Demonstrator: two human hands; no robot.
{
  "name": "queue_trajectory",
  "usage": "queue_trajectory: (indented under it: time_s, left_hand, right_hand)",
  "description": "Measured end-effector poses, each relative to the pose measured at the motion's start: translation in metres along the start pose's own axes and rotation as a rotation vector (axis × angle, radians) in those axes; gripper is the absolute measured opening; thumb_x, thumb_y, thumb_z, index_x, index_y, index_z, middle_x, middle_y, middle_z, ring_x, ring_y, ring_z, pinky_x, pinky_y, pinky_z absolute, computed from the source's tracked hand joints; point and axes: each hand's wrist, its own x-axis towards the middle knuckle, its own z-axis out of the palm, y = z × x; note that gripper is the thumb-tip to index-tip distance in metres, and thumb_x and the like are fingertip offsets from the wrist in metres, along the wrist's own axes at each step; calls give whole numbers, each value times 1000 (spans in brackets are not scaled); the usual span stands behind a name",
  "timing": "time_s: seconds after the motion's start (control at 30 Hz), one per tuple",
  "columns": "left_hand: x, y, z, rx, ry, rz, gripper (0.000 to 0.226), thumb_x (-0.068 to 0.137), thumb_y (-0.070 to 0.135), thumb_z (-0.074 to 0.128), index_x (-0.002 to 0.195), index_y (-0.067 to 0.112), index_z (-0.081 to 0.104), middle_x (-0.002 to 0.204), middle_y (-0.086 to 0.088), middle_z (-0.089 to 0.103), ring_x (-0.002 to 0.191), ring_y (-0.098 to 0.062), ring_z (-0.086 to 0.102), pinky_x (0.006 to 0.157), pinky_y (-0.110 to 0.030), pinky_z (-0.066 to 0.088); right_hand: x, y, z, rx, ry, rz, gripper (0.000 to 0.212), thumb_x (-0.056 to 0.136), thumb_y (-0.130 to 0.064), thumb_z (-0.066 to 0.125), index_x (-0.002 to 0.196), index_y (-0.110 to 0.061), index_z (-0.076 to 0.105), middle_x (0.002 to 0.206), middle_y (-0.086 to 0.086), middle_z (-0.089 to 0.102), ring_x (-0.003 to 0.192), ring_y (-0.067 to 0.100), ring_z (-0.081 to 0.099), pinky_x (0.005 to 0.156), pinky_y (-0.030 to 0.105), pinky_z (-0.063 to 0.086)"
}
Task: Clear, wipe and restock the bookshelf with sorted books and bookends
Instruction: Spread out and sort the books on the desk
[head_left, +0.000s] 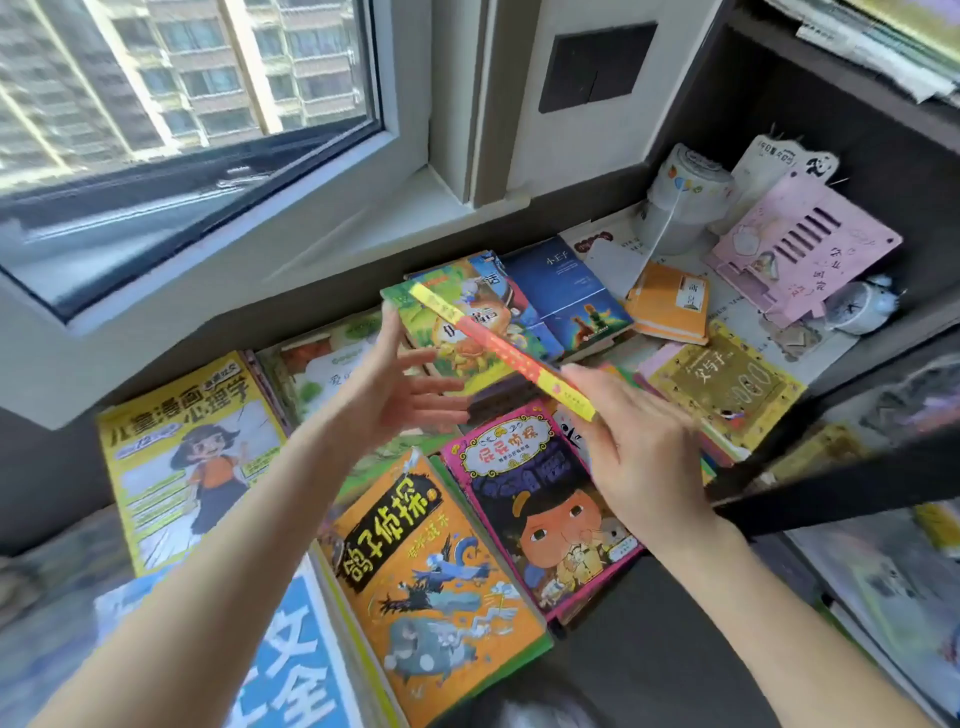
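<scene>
The right hand (649, 447) holds a slim book (498, 348) with a red and yellow spine, edge-on and in the air above the middle of the spread. Its fingers (589, 382) lie along the near end. The thumb is hidden underneath, so I judge this a pinch on that end alone. The left hand (395, 395) waits at 9 o'clock from the book, released, its fingers straight and spread and the palm turned toward it. It holds nothing.

Sorted books cover the counter (649, 623) below:
- an orange detective book (431, 571) at 6 o'clock
- a pink-bordered book (545, 509) at 5
- a yellow comic (192, 452) at 8
- a blue book (566, 296) at 1
- a gold book (727, 384) at 3

A pink bookend (800, 249) leans at 2 o'clock, in front of the dark bookshelf (831, 104). The shelf's visible bay holds no standing books.

The main risk is the grip. Held by one end, the thin book could pivot or slip free before the left hand takes it, and it would land on the piles. Those piles overlap loosely and some lie tilted — a dropped book or a brushing forearm could slide one pile into another and undo the sorting. The orange detective book lies near the counter's front edge at 6 o'clock, so a nudge there might tip it off.
</scene>
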Motion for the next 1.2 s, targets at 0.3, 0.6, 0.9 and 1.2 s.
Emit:
queue_trajectory:
  time_s: [0.3, 0.6, 0.9, 1.2]
  left_hand:
    - [-64, -34, -54, -149, 275, -25, 13, 93, 6, 51, 81, 5, 57, 55, -7, 67, 45, -17, 64, 49, -26, 54]
    - [-83, -57, -66, -52, 395, -26, 6, 89, 4, 57, 95, 1, 57, 89, -18, 72, 71, -23, 71, 62, -32, 57]
    - [-62, -22, -71, 444, 649, 353, 42, 78, 21, 62, 118, 8, 58, 122, -20, 59, 109, -33, 58, 83, -40, 47]
    - [-17, -9, -9, 498, 495, 441, 24, 86, 7, 56, 109, 11, 55, 108, -11, 59, 84, -17, 56, 76, -31, 44]
  right_hand:
    - [-15, -47, 25, 451, -730, 16, 48, 82, -60, 60, 119, -30, 67, 132, -15, 58, 126, -1, 47, 110, 33, 37]
    - [-18, -37, 48, 677, -695, 809, 29, 96, -15, 55, 124, -5, 57, 84, -7, 68, 80, 7, 64, 73, 28, 54]
    - [-53, -69, 81, 92, -921, 434, 38, 94, -32, 59, 124, -8, 54, 103, 7, 64, 97, 25, 60, 81, 35, 48]
    - [-21, 34, 72, 17, -479, 876, 25, 97, -29, 52, 105, -10, 65, 94, 7, 67, 89, 27, 62, 70, 32, 47]
